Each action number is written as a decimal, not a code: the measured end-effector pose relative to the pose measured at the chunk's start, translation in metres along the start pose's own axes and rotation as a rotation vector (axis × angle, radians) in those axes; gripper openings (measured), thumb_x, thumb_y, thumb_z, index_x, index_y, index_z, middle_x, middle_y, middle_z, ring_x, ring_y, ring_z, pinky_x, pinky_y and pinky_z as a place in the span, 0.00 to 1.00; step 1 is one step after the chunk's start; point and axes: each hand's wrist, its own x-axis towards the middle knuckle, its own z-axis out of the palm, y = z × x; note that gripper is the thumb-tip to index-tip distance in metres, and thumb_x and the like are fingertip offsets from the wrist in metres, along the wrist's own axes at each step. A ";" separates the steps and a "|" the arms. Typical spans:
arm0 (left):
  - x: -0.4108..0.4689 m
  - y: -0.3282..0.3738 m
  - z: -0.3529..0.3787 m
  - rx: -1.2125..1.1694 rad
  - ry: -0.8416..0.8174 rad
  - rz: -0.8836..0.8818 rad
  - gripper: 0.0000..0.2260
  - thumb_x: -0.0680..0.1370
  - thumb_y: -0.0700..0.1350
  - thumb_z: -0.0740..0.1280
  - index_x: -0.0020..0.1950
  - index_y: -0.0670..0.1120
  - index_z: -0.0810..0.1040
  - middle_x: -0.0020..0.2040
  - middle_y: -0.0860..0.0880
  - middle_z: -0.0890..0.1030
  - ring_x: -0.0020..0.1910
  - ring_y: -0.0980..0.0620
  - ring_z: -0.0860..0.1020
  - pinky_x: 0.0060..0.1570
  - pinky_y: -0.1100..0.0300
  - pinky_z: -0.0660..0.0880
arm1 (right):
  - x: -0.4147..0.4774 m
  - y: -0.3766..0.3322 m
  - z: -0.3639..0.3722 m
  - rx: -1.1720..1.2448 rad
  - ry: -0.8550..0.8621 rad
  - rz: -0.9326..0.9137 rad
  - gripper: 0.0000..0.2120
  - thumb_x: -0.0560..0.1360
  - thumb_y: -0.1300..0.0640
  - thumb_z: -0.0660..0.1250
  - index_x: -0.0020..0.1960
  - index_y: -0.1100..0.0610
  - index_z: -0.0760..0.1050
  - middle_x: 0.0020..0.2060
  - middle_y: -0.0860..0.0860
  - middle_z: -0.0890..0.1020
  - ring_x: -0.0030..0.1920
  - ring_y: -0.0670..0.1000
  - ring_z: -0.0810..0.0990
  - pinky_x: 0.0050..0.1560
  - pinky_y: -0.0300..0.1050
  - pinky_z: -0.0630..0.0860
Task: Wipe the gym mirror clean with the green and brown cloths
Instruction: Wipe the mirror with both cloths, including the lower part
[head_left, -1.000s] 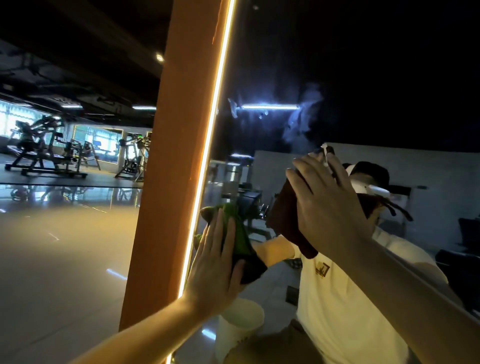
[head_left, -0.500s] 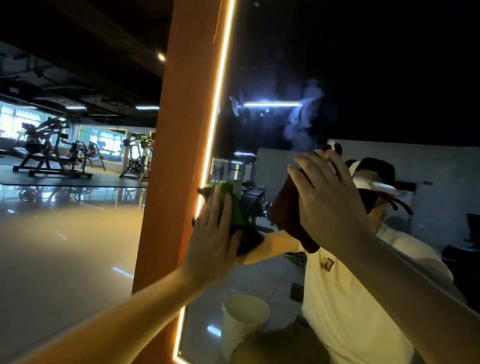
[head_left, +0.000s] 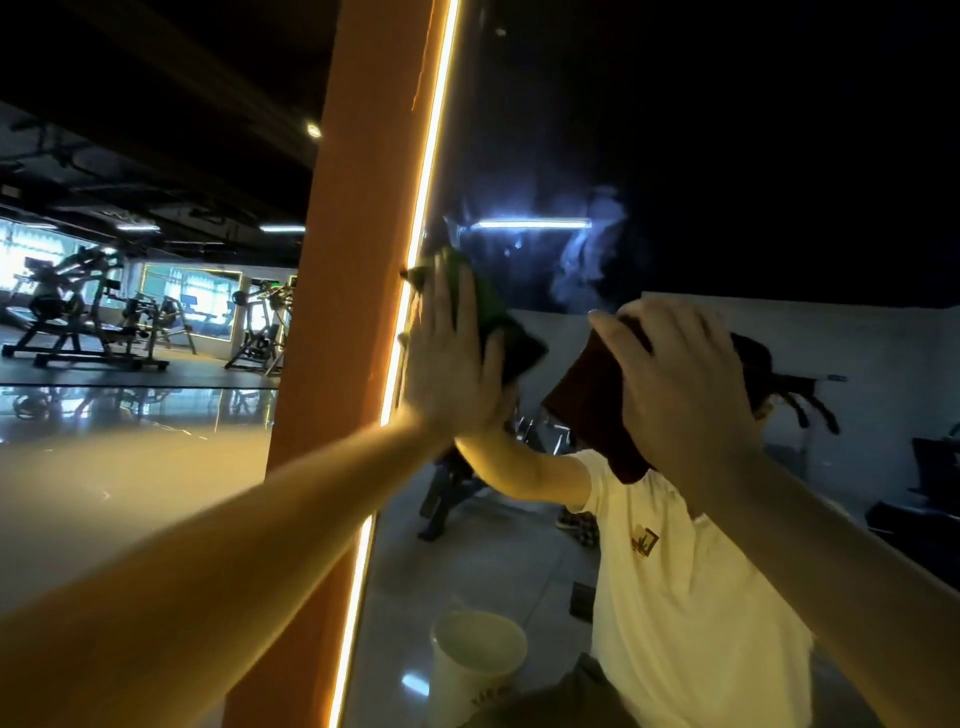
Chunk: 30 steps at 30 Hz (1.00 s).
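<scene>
The gym mirror (head_left: 727, 156) fills the right side, edged on its left by a glowing light strip (head_left: 410, 332). My left hand (head_left: 447, 364) presses the green cloth (head_left: 485, 306) flat against the glass close to that strip, fingers straight and pointing up. Further right, my right hand (head_left: 675, 384) presses the brown cloth (head_left: 587, 395) to the mirror with spread fingers. A hazy smear (head_left: 587, 254) shows on the glass above the brown cloth. The cloths are partly hidden behind my hands.
An orange pillar (head_left: 337, 312) stands left of the mirror. Gym machines (head_left: 78, 322) sit far left on a glossy floor. The mirror reflects a person in a white shirt and a pale bucket (head_left: 475, 660) on the floor.
My left hand has slid the green cloth upward along the mirror's left edge. My right hand with the brown cloth stays at about the same spot.
</scene>
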 end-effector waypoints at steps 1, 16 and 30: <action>0.033 0.000 0.000 0.000 0.043 -0.045 0.31 0.85 0.55 0.48 0.83 0.37 0.54 0.82 0.33 0.54 0.82 0.33 0.54 0.78 0.35 0.58 | 0.008 0.009 -0.003 0.011 0.032 0.023 0.29 0.68 0.64 0.71 0.68 0.62 0.71 0.58 0.64 0.78 0.57 0.67 0.78 0.60 0.62 0.72; 0.108 0.006 -0.008 0.025 0.063 -0.005 0.33 0.83 0.56 0.48 0.82 0.36 0.56 0.81 0.31 0.57 0.80 0.32 0.58 0.79 0.38 0.55 | 0.038 0.042 -0.005 -0.155 -0.118 0.093 0.37 0.80 0.38 0.57 0.77 0.65 0.63 0.77 0.65 0.64 0.78 0.64 0.62 0.78 0.63 0.56; 0.129 -0.001 -0.012 0.102 0.038 0.044 0.34 0.82 0.58 0.47 0.84 0.41 0.55 0.82 0.35 0.57 0.81 0.35 0.56 0.79 0.37 0.55 | 0.044 0.053 0.003 -0.181 -0.096 -0.033 0.37 0.72 0.57 0.72 0.79 0.59 0.64 0.79 0.62 0.62 0.80 0.64 0.59 0.79 0.65 0.57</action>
